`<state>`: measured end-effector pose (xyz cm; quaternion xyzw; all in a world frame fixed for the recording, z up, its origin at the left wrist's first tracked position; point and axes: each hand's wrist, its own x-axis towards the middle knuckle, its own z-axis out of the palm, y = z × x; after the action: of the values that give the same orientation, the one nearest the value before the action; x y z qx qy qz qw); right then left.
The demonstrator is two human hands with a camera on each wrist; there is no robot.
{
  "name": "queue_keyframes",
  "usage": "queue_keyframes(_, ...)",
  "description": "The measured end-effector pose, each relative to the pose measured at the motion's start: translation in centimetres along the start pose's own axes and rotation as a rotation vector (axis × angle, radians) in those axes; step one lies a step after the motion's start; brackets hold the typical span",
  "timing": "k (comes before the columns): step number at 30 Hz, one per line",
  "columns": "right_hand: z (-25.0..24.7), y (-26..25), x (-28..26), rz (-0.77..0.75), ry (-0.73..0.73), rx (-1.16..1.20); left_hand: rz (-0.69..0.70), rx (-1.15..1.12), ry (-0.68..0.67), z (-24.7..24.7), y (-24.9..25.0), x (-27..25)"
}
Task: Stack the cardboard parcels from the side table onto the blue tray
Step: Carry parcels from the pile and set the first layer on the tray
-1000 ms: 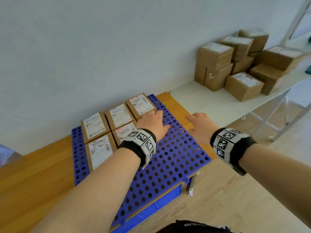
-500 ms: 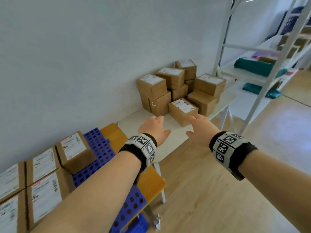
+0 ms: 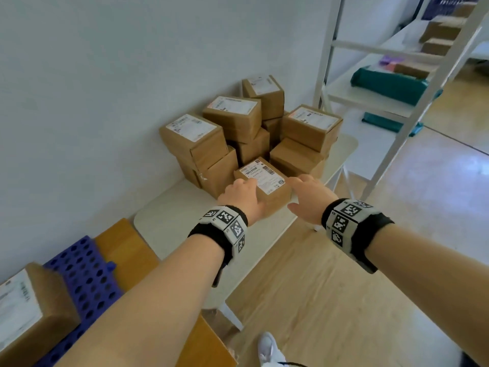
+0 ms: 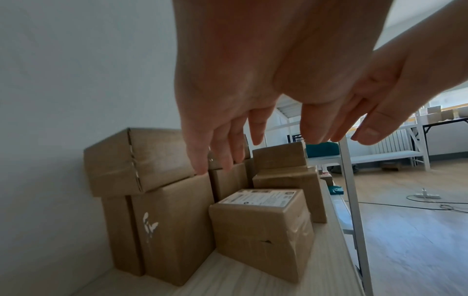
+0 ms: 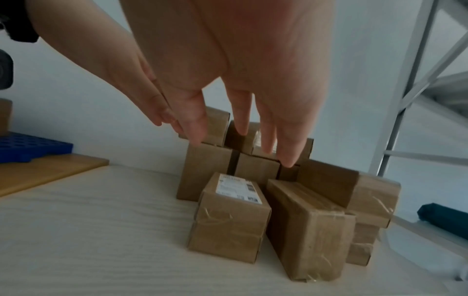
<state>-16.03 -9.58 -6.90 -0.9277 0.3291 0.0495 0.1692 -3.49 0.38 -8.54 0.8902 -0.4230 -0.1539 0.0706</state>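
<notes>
Left hand (image 3: 242, 198) and right hand (image 3: 311, 198): fingers extended and spread, holding nothing, poised above the front parcel (image 3: 267, 185), one on each side. The parcel stands on the white side table (image 3: 169, 221). Beyond the fingertips: the stacked parcels (image 3: 238, 120). Behind the left forearm: the blue tray (image 3: 87, 274).

Your parcels (image 3: 262, 181) are matt brown cardboard, sealed with glossy clear tape and carrying white paper labels. The side table (image 3: 169, 215) under them is pale, matt wood-grain. Your blue tray (image 3: 87, 274) is perforated plastic, lying on a smooth orange-brown wooden tabletop (image 3: 124, 250).
</notes>
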Motion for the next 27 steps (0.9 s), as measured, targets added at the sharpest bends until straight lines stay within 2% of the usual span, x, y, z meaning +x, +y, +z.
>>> queue_keyframes(8, 2.3, 1.9, 7.2, 0.05, -0.148, -0.009, -0.055, -0.029, -0.173, 2.8, -1.2, 6.8)
queue_keyframes(15, 4.3, 3.8, 11.6, -0.003, -0.263, 0.052, -0.155, -0.14, -0.197, 5.5, -0.9, 9.4)
queue_keyframes(20, 4.2, 5.2, 12.9, -0.082, -0.26, 0.124, -0.237, -0.203, -0.149, 6.4, 0.5, 9.4)
queue_keyframes(27, 4.2, 6.1, 12.3, -0.146, -0.291, 0.172, -0.368, -0.24, 0.033, 7.2, 2.4, 6.7)
